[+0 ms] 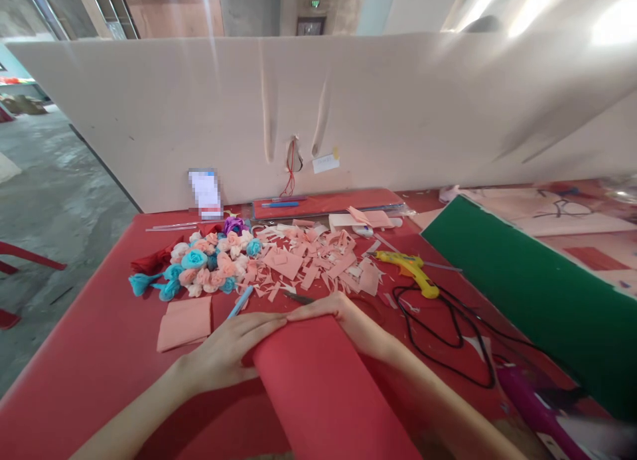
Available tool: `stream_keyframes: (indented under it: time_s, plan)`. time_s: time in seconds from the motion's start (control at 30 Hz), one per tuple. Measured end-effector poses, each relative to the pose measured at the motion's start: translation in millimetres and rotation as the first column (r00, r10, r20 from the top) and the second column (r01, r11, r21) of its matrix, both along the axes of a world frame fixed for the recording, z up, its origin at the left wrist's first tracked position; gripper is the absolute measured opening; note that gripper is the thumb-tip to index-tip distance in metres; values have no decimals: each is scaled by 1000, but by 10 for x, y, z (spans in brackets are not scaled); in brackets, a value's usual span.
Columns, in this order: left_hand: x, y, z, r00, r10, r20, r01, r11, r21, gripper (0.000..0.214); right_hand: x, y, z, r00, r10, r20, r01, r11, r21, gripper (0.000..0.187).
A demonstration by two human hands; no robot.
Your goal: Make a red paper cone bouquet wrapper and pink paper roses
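Observation:
A roll of red paper [323,387] lies on the red table [89,360] right in front of me, pointing away from me. My left hand [231,350] rests on the roll's left side with fingers stretched flat over its far end. My right hand [343,320] lies along the roll's right side, fingers extended and touching the far end. The fingertips of both hands nearly meet at the roll's tip. Just beyond the hands lie a blue pen [241,301] and dark scissors [298,297].
Pink paper scraps [313,257] cover the table's middle. A heap of pink, blue and white paper flowers [209,264] sits at the left, with a pink square [185,322] below it. A yellow glue gun [411,269] with black cord and a green roll [537,294] lie right. A white partition [348,108] stands behind.

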State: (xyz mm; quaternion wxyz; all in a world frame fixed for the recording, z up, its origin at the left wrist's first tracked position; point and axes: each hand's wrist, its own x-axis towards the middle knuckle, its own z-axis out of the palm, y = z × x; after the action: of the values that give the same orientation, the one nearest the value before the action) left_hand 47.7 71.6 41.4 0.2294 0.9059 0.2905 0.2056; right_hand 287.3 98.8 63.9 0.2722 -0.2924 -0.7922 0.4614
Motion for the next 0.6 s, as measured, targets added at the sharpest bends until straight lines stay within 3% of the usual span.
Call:
stream_keyframes:
  time_s: [0.1,0.2,0.27,0.37,0.43,0.53,0.6]
  plan:
    - [-73,50,29,999,-20,-50,17,998,-59,58,13,-5,12,1000,6,-27,-2,986,165,35]
    - [-124,69,113,993,-57,-106,26,962,-273,71,24,-30,64,996,13,90,-48,915,399,38]
    - [-147,74,165,1000,-25,-14,16,885,-466,80,6,-53,130,980,51,194,-144,851,506,39]
    - [-161,95,202,980,101,171,52,697,-715,68,-82,-96,249,938,166,306,-324,738,592,34]
    - [-144,120,203,984,102,145,60,580,-813,69,-174,-130,325,907,222,357,-410,653,636,32]
    - [-67,139,195,1000,5,25,20,499,-866,82,-310,-175,415,856,233,462,-511,524,681,29]
    - [-1,124,188,994,-62,95,113,451,-885,77,-367,-184,446,824,228,518,-561,451,694,28]
